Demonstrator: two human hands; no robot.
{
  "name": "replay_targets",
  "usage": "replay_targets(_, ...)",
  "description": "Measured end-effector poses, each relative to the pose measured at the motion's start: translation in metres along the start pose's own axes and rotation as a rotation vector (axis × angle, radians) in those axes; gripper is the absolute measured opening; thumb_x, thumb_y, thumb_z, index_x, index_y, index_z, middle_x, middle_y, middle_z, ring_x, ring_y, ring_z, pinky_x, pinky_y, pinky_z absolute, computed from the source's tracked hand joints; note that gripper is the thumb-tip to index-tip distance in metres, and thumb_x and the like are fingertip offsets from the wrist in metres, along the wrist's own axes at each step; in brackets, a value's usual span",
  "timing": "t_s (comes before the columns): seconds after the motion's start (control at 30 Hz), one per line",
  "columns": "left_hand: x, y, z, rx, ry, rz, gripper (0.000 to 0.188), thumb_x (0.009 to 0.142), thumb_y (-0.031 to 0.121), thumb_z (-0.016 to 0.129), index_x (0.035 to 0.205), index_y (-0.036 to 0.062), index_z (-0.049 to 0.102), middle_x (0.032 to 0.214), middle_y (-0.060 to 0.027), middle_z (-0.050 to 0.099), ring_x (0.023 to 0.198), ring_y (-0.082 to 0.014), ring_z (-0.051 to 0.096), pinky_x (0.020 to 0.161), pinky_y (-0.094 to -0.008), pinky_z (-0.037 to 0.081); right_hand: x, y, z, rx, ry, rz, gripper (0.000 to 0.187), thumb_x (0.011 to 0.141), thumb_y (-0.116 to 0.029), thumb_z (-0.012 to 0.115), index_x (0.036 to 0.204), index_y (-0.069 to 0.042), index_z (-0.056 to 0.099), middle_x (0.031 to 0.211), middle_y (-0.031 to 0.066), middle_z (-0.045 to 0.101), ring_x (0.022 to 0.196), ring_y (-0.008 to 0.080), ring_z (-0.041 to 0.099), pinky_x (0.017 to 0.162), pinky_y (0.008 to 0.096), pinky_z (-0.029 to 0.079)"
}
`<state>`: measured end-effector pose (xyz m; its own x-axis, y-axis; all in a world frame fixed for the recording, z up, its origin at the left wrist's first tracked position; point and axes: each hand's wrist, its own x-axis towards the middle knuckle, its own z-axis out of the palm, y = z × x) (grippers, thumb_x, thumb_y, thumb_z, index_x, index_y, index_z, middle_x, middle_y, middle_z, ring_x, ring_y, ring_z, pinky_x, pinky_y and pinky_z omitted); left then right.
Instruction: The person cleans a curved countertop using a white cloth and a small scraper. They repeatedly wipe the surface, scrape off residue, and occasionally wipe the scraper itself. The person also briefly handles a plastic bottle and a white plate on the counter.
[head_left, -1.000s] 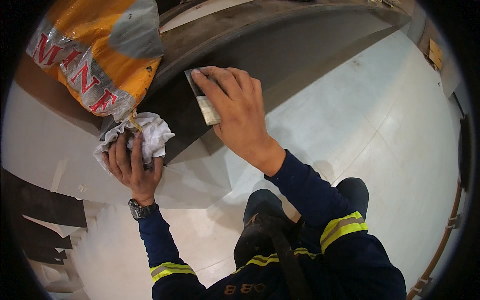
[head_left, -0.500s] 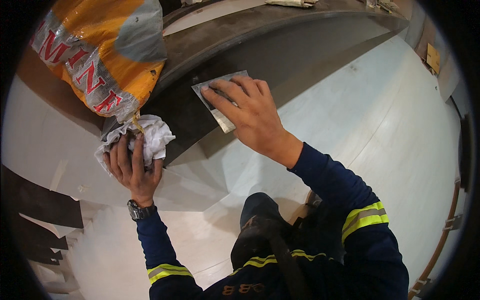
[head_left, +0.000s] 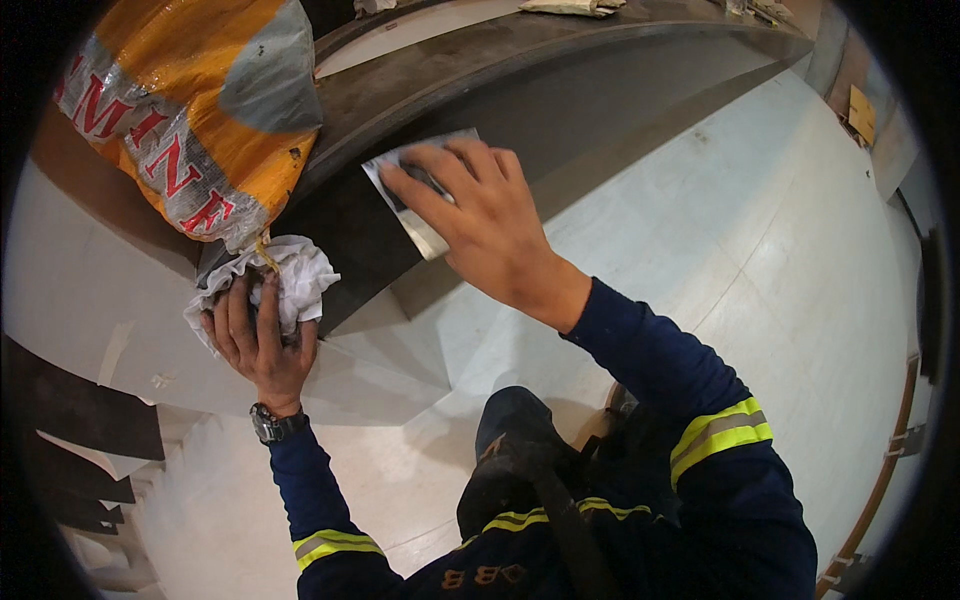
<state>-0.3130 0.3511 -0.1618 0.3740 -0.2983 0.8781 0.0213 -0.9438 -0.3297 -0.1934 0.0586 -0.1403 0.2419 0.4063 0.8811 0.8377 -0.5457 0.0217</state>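
My left hand [head_left: 265, 345], fingers curled and darkened with dust, presses a crumpled white cloth [head_left: 310, 280] against the left end of a dark curved panel [head_left: 355, 235]. What lies under that palm is hidden. With its fingers spread over the top, my right hand [head_left: 490, 220] holds a grey, pale-edged sheet that looks like folded sandpaper [head_left: 430, 242] flat on the panel's dark face. The fingers cover much of the sheet. Just above the cloth hangs the gathered lower end of an orange and grey woven sack [head_left: 235, 120].
A brown ledge [head_left: 400, 95] runs along the panel's top, with a folded paper-like packet [head_left: 570, 6] at its far side. Pale floor [head_left: 740, 250] spreads to the right. Dark sheet pieces [head_left: 90, 410] lie at lower left. A yellowish block [head_left: 861, 114] stands far right.
My right hand and the sheet have slid left and slightly up along the panel. The left hand stays on the cloth, while the whole view has shifted a little.
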Motion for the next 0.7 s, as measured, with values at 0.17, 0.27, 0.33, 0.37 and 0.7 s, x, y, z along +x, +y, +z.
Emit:
replay_targets(0.17,0.001,0.002,0.002,0.012,0.001,-0.004,0.057,0.075,0.032,0.075,0.130,0.0210,0.069,0.142,-0.0078,0.057,0.135,-0.0305,0.048,0.123,-0.0523,0.024,-0.001,0.001,0.000,-0.014,0.017,-0.004,0.048,0.084,-0.007,0.057,0.131,-0.008,0.063,0.126,0.0117,0.059,0.115,0.0291,0.052,0.089,0.0401,0.039)
replay_targets(0.27,0.001,-0.001,0.001,0.010,-0.011,-0.006,0.057,0.075,0.032,0.075,0.131,0.0207,0.069,0.143,-0.0081,0.057,0.136,-0.0306,0.048,0.123,-0.0527,0.024,0.010,-0.002,0.000,0.001,0.036,0.012,0.049,0.083,-0.007,0.058,0.132,-0.009,0.062,0.126,0.0115,0.059,0.114,0.0287,0.053,0.090,0.0404,0.039)
replay_targets(0.33,-0.001,0.000,0.001,-0.002,-0.024,-0.014,0.058,0.075,0.031,0.075,0.131,0.0204,0.069,0.143,-0.0082,0.057,0.136,-0.0308,0.047,0.123,-0.0531,0.023,-0.004,-0.002,0.004,0.013,-0.015,0.043,0.050,0.082,-0.006,0.059,0.132,-0.010,0.062,0.125,0.0113,0.059,0.114,0.0287,0.053,0.090,0.0408,0.039)
replay_targets(0.37,0.000,0.001,0.001,-0.007,-0.025,-0.010,0.058,0.075,0.031,0.075,0.131,0.0204,0.068,0.143,-0.0083,0.056,0.136,-0.0309,0.047,0.123,-0.0534,0.023,-0.007,0.000,0.006,0.005,-0.005,0.042,0.050,0.082,-0.006,0.059,0.132,-0.010,0.062,0.125,0.0113,0.059,0.114,0.0287,0.053,0.090,0.0409,0.039)
replay_targets(0.7,0.004,0.001,0.000,-0.025,-0.038,-0.010,0.058,0.076,0.032,0.076,0.132,0.0207,0.067,0.144,-0.0094,0.055,0.137,-0.0322,0.045,0.123,-0.0548,0.023,-0.013,0.005,0.013,0.032,0.032,0.082,0.050,0.081,-0.004,0.060,0.131,-0.009,0.063,0.125,0.0116,0.058,0.114,0.0292,0.052,0.088,0.0410,0.039)
